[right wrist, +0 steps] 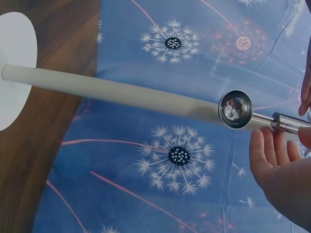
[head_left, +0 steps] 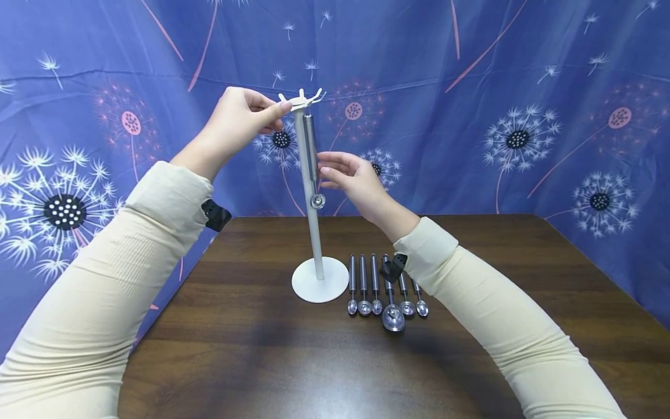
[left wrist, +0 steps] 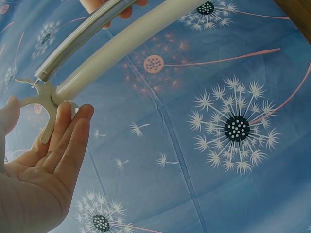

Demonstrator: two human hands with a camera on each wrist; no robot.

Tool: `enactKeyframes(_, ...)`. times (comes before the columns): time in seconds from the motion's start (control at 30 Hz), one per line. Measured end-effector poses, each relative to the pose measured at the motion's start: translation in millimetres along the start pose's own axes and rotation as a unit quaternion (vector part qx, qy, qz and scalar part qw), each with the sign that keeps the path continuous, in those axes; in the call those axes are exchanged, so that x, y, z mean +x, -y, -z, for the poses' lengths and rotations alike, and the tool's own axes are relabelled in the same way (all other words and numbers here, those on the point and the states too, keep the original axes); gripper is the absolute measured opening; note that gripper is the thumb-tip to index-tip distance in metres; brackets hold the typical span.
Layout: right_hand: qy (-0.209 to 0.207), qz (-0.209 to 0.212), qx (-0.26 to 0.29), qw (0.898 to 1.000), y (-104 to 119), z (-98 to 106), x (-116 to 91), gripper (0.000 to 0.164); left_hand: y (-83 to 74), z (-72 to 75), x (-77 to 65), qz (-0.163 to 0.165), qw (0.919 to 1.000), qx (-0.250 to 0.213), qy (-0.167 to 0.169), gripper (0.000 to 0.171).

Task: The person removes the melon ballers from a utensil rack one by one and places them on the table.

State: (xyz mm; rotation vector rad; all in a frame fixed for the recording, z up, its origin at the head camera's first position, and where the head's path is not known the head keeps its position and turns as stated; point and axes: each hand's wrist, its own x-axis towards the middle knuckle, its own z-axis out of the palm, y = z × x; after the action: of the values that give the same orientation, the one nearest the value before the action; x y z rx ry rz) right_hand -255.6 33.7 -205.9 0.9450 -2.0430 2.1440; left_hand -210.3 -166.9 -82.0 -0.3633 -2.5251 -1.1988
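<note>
A white stand (head_left: 310, 192) with a pronged top (head_left: 300, 102) rises from a round base. My left hand (head_left: 238, 125) pinches one prong between thumb and fingers; in the left wrist view, its fingers (left wrist: 73, 141) lie under the top. From another prong hangs a steel melon baller (head_left: 310, 145), handle up, its small round bowl (right wrist: 235, 109) beside the post. My right hand (head_left: 356, 183) is at the lower part of the handle, fingers loosely bent. Its fingertips (right wrist: 267, 141) are next to the handle and do not close round it; whether they touch it is hard to tell.
On the wooden table (head_left: 251, 349), a row of several steel scoops lies right of the stand's base (head_left: 306, 285), including a larger scoop (head_left: 393, 318). The right forearm (head_left: 497, 297) covers part of the row. A blue dandelion-print cloth (head_left: 429, 105) hangs behind.
</note>
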Motion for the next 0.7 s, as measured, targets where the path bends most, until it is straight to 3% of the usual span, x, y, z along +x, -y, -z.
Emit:
enactKeyframes(0.33, 0.01, -0.02, 0.02, 1.0, 2, -9, -1, 0.038, 0.9, -0.9, -0.1, -0.006, 0.9999, 0.014, -0.002, 0.049)
enactKeyframes(0.7, 0.003, -0.014, 0.024, 1.0, 2, -15, -4, 0.035, -1.1, -0.7, -2.4, -0.008, 0.9996, 0.028, -0.004, 0.049)
